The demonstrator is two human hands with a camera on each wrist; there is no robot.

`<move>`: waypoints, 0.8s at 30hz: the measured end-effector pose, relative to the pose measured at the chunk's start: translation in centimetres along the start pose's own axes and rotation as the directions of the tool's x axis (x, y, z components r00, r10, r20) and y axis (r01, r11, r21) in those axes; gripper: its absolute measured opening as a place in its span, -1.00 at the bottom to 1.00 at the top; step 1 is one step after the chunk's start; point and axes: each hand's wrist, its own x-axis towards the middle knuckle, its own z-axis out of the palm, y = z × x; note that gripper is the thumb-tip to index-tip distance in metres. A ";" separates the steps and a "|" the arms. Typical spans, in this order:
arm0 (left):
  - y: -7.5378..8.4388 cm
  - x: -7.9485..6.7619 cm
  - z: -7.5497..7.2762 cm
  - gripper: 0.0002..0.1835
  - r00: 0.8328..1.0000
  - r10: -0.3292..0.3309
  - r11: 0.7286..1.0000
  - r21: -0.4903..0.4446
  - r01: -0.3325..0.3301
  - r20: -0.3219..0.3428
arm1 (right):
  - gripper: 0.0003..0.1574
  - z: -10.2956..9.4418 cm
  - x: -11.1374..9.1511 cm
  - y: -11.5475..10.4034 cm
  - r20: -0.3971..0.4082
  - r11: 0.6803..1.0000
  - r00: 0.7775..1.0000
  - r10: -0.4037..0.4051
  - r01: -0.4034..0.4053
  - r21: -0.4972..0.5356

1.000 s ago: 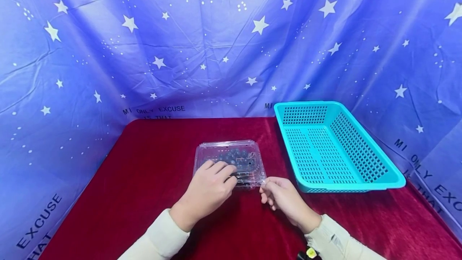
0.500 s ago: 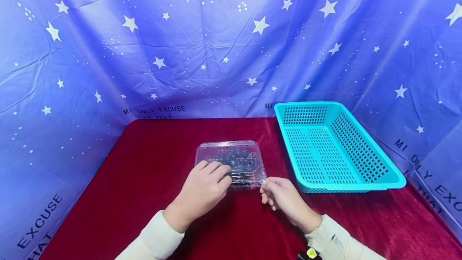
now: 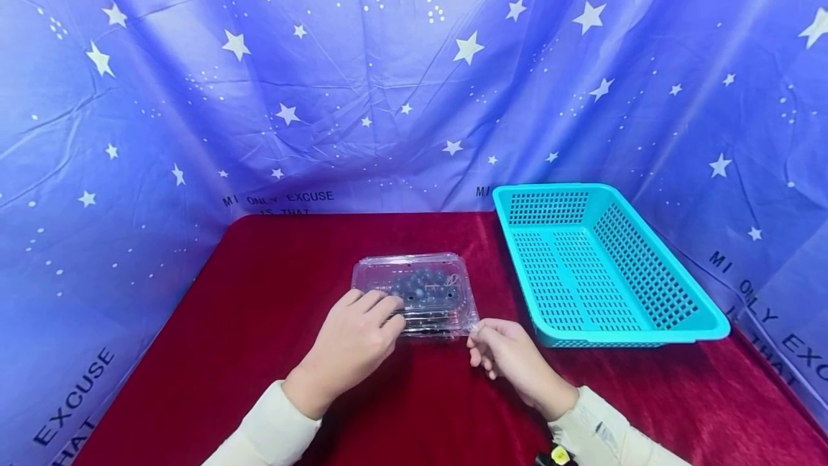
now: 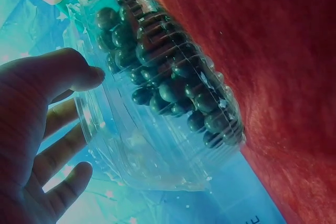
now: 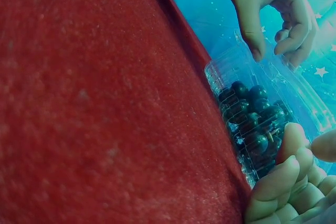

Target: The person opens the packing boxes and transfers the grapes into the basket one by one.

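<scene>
A clear plastic clamshell box (image 3: 432,293) of dark, round, grape-like fruit (image 4: 168,90) sits on the red cloth, its lid down over them. My left hand (image 3: 352,344) is at the near left part of the box. Its thumb lies at the lid's front edge, while the other fingers reach loosely over the top, spread apart from the thumb. At the near right corner, my right hand (image 3: 514,359) pinches the box edge between thumb and forefinger. The right hand's other fingers (image 5: 283,182) are curled in toward its palm.
To the right of the box stands a turquoise slotted basket (image 3: 611,336), with nothing in it. Red cloth (image 3: 259,293) covers the table, and a blue star-printed curtain (image 3: 362,78) hangs behind and at both sides. A small black and yellow object (image 3: 558,456) shows beside the right sleeve.
My left hand has slid left along the front edge of the box, uncovering more of the lid. The right hand keeps its pinch at the corner, and the box stays in place.
</scene>
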 end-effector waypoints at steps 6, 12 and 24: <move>-0.2 -0.2 -0.2 -0.70 1.000 -0.011 1.000 0.011 0.010 0.013 | -0.75 0.0 0.0 0.0 0.006 1.000 1.000 0.000 0.000 0.002; -0.3 -0.4 -0.4 -0.69 0.999 -0.025 0.999 0.021 0.024 0.027 | -0.76 0.0 0.0 0.0 0.003 1.000 1.000 0.002 -0.002 0.002; -0.6 -1.0 -0.4 -0.81 0.999 -0.040 0.999 0.003 0.040 0.008 | -0.76 0.0 0.0 0.1 0.011 1.000 1.000 0.002 -0.002 0.010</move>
